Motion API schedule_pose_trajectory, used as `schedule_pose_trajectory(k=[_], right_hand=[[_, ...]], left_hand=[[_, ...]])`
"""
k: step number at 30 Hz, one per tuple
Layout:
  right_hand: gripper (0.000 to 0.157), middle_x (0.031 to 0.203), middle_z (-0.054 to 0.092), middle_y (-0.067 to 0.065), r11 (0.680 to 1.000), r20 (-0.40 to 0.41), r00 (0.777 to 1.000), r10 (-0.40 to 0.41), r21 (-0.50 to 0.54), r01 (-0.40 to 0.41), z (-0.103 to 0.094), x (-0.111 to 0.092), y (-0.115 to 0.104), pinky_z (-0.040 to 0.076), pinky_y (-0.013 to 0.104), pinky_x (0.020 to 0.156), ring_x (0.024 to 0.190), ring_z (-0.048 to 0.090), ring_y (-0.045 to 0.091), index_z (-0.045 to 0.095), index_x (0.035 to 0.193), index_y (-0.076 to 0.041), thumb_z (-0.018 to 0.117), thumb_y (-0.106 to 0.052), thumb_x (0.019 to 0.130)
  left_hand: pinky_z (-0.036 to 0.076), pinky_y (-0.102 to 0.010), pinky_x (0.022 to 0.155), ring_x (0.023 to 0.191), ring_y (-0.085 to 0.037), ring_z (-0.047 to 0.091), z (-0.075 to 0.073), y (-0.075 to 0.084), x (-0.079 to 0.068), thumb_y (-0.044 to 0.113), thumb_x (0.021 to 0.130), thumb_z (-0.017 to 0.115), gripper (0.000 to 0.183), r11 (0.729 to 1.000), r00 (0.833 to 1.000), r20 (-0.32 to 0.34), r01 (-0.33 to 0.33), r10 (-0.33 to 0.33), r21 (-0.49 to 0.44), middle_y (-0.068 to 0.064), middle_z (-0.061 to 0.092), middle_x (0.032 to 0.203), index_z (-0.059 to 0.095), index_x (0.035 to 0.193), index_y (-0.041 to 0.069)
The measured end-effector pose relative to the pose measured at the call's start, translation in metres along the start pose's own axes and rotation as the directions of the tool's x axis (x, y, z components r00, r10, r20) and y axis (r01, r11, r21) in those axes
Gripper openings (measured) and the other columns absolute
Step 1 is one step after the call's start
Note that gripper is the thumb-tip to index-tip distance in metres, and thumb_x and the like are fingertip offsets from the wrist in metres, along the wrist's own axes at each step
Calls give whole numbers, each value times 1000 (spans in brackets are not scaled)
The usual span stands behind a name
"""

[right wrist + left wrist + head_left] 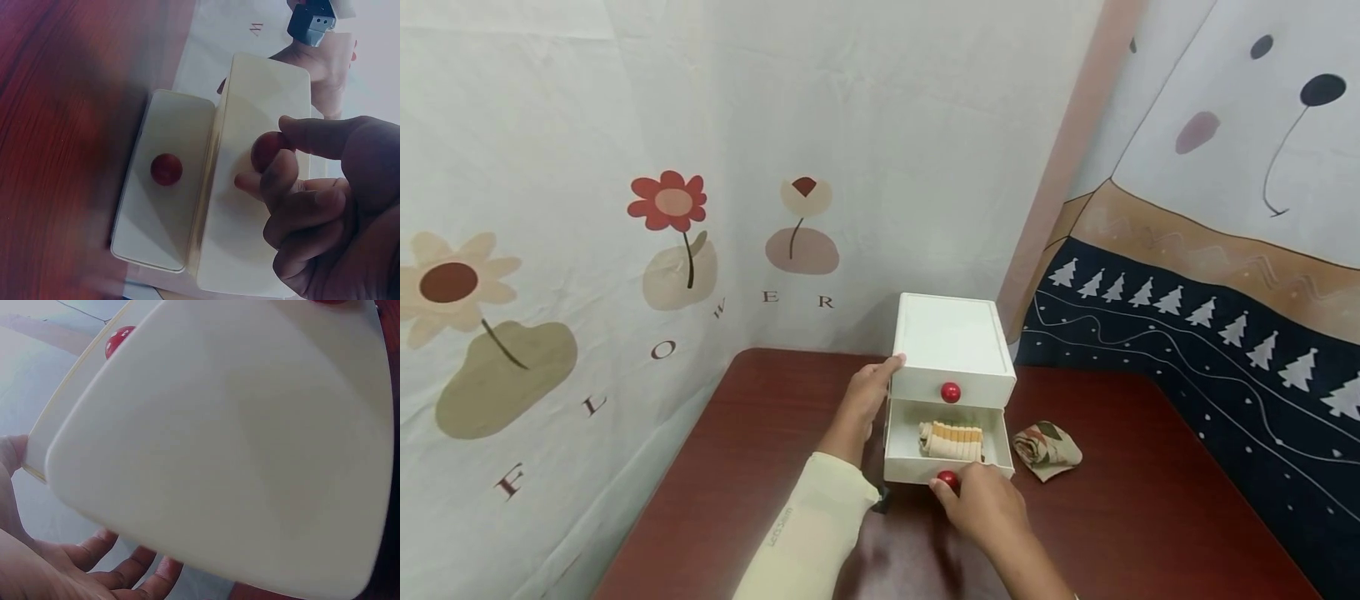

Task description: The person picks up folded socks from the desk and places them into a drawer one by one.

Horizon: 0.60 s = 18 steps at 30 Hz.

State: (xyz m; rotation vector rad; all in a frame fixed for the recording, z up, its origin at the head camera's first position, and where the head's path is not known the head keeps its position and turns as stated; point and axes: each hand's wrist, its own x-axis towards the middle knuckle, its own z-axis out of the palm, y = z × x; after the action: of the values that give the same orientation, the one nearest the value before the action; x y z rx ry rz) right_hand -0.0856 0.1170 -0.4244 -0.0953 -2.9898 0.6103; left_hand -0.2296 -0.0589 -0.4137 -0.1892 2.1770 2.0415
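Observation:
A small white drawer box (pixel 953 332) with round red knobs stands on the table. Its upper drawer (pixel 917 386) is closed. The drawer below it (pixel 902 450) is pulled out, and a rolled cream cloth with a mustard band (pixel 951 442) lies inside. My right hand (pixel 988 500) pinches the red knob (pixel 269 150) of that drawer between thumb and fingers. Another drawer front (pixel 156 219) with its own knob shows on the table side of it. My left hand (pixel 868 392) rests against the box's left side, its thumb (pixel 12 453) touching the edge and its fingers spread.
Right of the box lies a rolled floral cloth (pixel 1047 450) with one corner loose, on the dark red table (pixel 1127 500). Printed fabric (pixel 865 125) hangs behind the table and along both sides. A small dark object (pixel 880 500) shows beside the left sleeve.

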Motion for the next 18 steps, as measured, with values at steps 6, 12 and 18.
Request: schedule_pose_trajectory(k=[6, 12, 18], right_hand=[[49, 74, 64, 5, 1000, -21, 1000, 9, 30, -8, 2, 7, -1, 45, 43, 56, 65, 56, 20, 55, 62, -20, 81, -42, 97], [49, 75, 61, 6, 998, -34, 998, 45, 39, -43, 6, 16, -2, 45, 43, 56, 63, 56, 21, 54, 63, -18, 78, -40, 99], [51, 73, 63, 6, 997, -50, 997, 59, 42, -57, 10, 27, -3, 46, 47, 56, 63, 58, 23, 54, 64, -16, 78, -42, 100]], left_hand=[[41, -67, 122, 134, -42, 62, 1, 1, 1, 63, 98, 66, 76, 1000, 1000, -5, 7, -7, -6, -21, 67, 144, 63, 145, 3], [45, -65, 118, 129, -38, 64, 2, 0, 1, 63, 98, 67, 77, 1000, 1000, 9, -5, 5, -15, -21, 68, 142, 62, 145, 3], [46, -63, 118, 128, -38, 64, 2, -2, 1, 63, 97, 67, 76, 1000, 1000, 7, -18, 19, -24, -21, 68, 141, 63, 144, 2]])
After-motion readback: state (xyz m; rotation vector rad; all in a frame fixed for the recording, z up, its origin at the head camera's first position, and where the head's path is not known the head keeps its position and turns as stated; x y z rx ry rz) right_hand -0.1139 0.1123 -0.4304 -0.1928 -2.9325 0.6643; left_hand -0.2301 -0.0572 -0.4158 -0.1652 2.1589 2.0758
